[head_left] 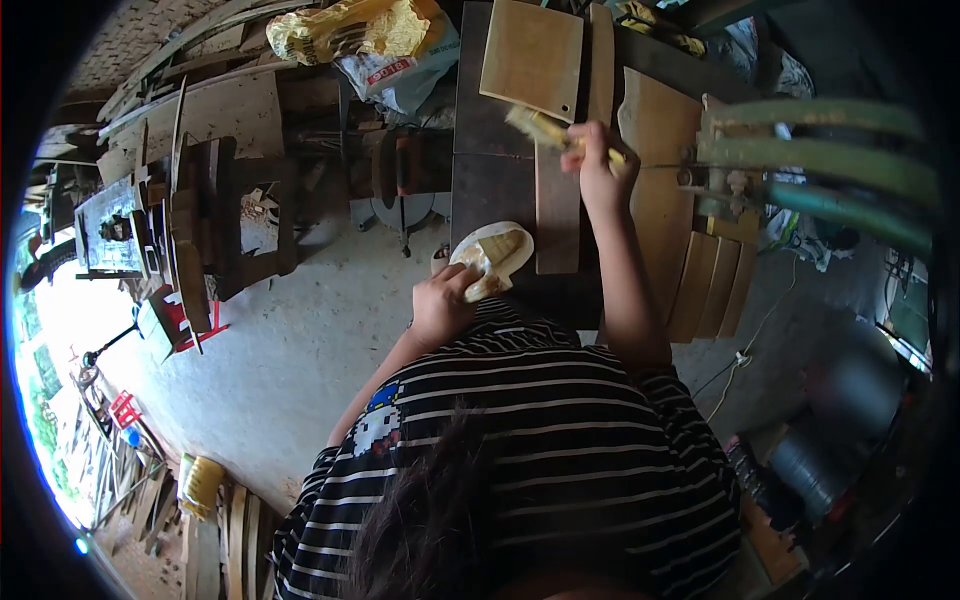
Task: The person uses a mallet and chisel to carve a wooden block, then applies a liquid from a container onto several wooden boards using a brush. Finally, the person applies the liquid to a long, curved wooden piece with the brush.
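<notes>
Looking straight ahead to the tabletop, and spotting a board at its far end. Right by that board's near edge, finding a brush in the right hand. Glancing near left, meeting a container in the left hand. Before the board, catching a narrow plank; scanning right, a wide plank, with slats by its near end. Now left of the tabletop: seeing plastic bags far ahead, a timber pile across the floor, and a bucket further back.

Brush in right fingers near board
</notes>
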`<state>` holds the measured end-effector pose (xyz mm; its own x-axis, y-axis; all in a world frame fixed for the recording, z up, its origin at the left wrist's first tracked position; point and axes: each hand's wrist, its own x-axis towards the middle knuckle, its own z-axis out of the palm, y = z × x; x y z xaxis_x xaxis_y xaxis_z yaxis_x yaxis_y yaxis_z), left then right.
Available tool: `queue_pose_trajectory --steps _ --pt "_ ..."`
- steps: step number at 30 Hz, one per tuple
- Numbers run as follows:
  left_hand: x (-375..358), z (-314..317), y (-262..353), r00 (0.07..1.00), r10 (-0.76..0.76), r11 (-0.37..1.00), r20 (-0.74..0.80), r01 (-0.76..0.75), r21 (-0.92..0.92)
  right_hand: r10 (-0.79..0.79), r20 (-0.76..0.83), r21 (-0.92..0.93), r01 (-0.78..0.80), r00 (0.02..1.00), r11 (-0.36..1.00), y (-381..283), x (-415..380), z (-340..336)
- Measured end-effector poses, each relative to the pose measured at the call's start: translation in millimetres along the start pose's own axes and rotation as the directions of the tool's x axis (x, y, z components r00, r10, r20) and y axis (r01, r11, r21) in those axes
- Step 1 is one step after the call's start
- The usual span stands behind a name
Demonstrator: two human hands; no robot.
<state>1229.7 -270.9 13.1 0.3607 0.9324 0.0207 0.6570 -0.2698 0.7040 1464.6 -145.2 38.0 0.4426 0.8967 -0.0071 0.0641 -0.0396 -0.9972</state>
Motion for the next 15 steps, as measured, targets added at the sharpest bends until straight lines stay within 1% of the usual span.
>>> queue_pose_trajectory --steps 1,2,4,6,7,8,9,10,11,12,13,14,15 --pt "1 -2 1 0.999 -0.016 1.000 0.048 0.017 -0.018 -0.067 -0.032 -0.122 0.063 0.997 0.991 13 24 2" --pt "1 -2 0 0.999 -0.025 0.999 0.042 0.026 -0.027 -0.113 -0.081 -0.185 0.096 0.990 0.978 19 44 6" --pt "2 -2 -2 0.999 0.034 0.999 0.035 -0.033 -0.041 -0.158 -0.168 -0.211 0.122 0.973 0.970 44 82 7" --pt "3 -3 -4 0.999 0.028 0.999 0.034 -0.026 -0.044 -0.173 -0.239 -0.133 0.145 0.955 0.981 56 107 11" --pt "3 -4 -5 0.999 0.016 0.999 0.034 -0.015 -0.050 -0.114 -0.227 -0.177 0.074 0.967 0.981 49 112 14" --pt "3 -4 -5 0.999 0.004 0.998 0.035 -0.002 -0.055 -0.112 -0.217 -0.180 0.073 0.970 0.981 38 113 18" --pt "4 -5 -4 0.999 -0.006 0.998 0.032 0.008 -0.055 0.045 -0.120 -0.191 -0.068 0.992 0.979 27 114 24" --pt "6 -6 -5 0.999 -0.014 0.998 0.030 0.016 -0.056 0.205 -0.025 -0.216 -0.205 0.979 0.955 17 116 29" --pt "7 -7 -5 0.999 -0.016 0.997 0.033 0.018 -0.069 0.324 0.038 -0.221 -0.309 0.945 0.925 11 122 33" --pt "8 -7 -5 0.999 -0.017 0.996 0.038 0.020 -0.083 0.329 0.039 -0.225 -0.312 0.944 0.923 17 128 35" --pt "9 -8 -5 0.999 -0.021 0.996 0.038 0.024 -0.087 0.196 -0.036 -0.084 -0.198 0.980 0.976 25 138 38" --pt "10 -9 -4 0.999 -0.020 0.995 0.037 0.023 -0.096 0.069 -0.127 0.048 -0.063 0.990 0.997 31 149 40" --pt "10 -9 -4 0.999 -0.020 0.994 0.036 0.023 -0.103 -0.026 -0.248 -0.026 0.020 0.968 0.999 35 160 42"
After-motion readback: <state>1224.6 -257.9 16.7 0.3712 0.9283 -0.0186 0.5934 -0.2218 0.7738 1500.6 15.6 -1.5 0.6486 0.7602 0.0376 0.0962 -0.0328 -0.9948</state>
